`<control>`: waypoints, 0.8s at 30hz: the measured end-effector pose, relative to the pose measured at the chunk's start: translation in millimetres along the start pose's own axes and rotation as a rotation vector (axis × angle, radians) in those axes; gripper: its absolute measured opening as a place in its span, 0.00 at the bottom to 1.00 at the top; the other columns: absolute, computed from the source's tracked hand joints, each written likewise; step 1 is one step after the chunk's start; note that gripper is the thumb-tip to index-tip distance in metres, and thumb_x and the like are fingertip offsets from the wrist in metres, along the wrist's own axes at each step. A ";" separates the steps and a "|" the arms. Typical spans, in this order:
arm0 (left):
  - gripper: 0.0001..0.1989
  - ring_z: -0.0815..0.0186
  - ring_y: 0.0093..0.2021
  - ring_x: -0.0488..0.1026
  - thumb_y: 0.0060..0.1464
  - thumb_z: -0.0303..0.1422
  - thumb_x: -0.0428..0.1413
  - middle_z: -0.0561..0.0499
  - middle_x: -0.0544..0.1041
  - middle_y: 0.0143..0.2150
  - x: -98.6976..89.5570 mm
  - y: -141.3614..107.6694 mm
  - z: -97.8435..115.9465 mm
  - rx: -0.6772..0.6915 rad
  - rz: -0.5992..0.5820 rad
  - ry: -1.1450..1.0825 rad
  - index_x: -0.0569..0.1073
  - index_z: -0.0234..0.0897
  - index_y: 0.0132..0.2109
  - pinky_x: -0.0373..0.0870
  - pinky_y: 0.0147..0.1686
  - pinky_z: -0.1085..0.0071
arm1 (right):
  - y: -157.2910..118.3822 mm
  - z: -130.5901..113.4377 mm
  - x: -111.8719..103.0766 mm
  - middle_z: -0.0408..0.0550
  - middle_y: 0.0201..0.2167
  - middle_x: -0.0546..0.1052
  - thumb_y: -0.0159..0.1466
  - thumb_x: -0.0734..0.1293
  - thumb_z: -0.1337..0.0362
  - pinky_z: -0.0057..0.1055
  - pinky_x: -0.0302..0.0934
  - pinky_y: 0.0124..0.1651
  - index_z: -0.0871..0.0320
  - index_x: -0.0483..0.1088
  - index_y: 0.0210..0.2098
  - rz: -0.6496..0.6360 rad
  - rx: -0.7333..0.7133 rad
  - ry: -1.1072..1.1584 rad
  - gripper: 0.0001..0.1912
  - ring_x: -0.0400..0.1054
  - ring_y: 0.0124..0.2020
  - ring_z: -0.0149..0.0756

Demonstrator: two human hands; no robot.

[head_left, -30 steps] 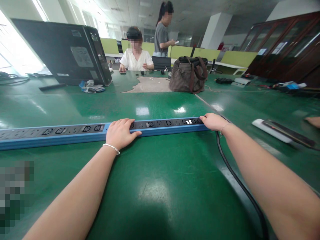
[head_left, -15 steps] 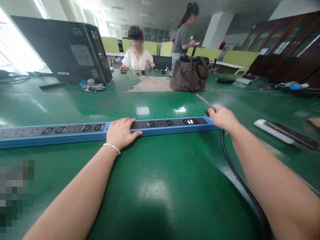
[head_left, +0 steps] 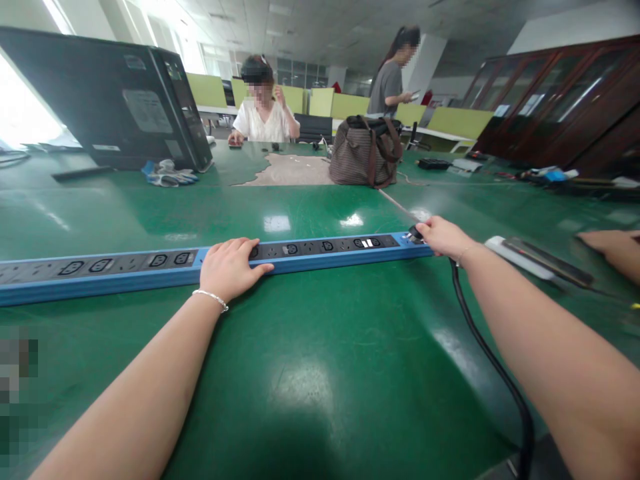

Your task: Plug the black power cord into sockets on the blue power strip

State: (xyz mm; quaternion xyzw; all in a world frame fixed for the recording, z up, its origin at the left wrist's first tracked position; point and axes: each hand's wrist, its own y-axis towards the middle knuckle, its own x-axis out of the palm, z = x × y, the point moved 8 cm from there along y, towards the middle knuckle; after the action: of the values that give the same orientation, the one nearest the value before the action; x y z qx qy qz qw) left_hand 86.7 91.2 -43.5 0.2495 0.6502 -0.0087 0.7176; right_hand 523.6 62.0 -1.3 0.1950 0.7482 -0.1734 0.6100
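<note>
A long blue power strip (head_left: 320,259) with a black socket face lies across the green table. My left hand (head_left: 227,267) is laid over its middle, fingers on top and thumb along the front side, holding it. At the strip's right end my right hand (head_left: 443,237) is closed around a black plug (head_left: 415,232), mostly covered by the fingers. From below that hand a thick black cable (head_left: 483,340) curves down toward the table's near edge. Whether the plug touches the strip, I cannot tell.
A black computer case (head_left: 120,100) and gloves (head_left: 167,175) stand far left. A brown bag (head_left: 363,153) sits beyond the strip. To the right lie a white and dark long object (head_left: 530,260) and another person's hand (head_left: 607,243). Two people are across the table.
The view has shifted slightly right. More of the black plug shows at my right fingers. The seated person has raised a hand, and more of the other person's hand shows at right.
</note>
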 end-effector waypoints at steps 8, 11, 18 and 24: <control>0.33 0.51 0.57 0.68 0.54 0.53 0.51 0.41 0.73 0.57 0.6 0.2 -0.5 0.006 0.014 0.009 0.69 0.34 0.59 0.60 0.56 0.59 | 18.4 -4.4 15.3 0.51 0.26 0.76 0.68 0.55 0.54 0.32 0.61 0.33 0.62 0.67 0.49 -0.002 -0.025 -0.118 0.21 0.70 0.23 0.38; 0.33 0.52 0.57 0.69 0.55 0.53 0.50 0.41 0.74 0.56 -0.6 0.0 0.9 0.011 0.015 0.017 0.69 0.34 0.58 0.61 0.56 0.59 | 22.6 -9.2 20.0 0.57 0.32 0.78 0.67 0.55 0.54 0.34 0.63 0.37 0.64 0.67 0.49 -0.002 -0.060 -0.165 0.22 0.74 0.32 0.42; 0.32 0.52 0.57 0.69 0.55 0.53 0.50 0.41 0.74 0.56 -1.3 0.1 1.1 0.007 0.015 0.021 0.70 0.34 0.58 0.60 0.56 0.59 | 21.4 -9.3 23.3 0.66 0.46 0.75 0.66 0.55 0.54 0.38 0.63 0.47 0.65 0.64 0.52 0.002 -0.077 -0.185 0.23 0.71 0.48 0.50; 0.33 0.51 0.57 0.68 0.55 0.53 0.50 0.41 0.74 0.56 -0.6 -0.1 0.4 0.003 0.011 0.009 0.70 0.34 0.59 0.60 0.56 0.58 | 12.1 -12.4 28.4 0.68 0.45 0.75 0.68 0.51 0.56 0.40 0.62 0.48 0.68 0.59 0.55 0.014 -0.078 -0.199 0.25 0.72 0.47 0.51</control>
State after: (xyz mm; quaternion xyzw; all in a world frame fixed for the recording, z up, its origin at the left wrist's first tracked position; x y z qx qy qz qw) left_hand 87.0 90.7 -42.9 0.2541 0.6519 -0.0047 0.7145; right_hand 514.1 80.9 -27.0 0.1582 0.6885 -0.1585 0.6898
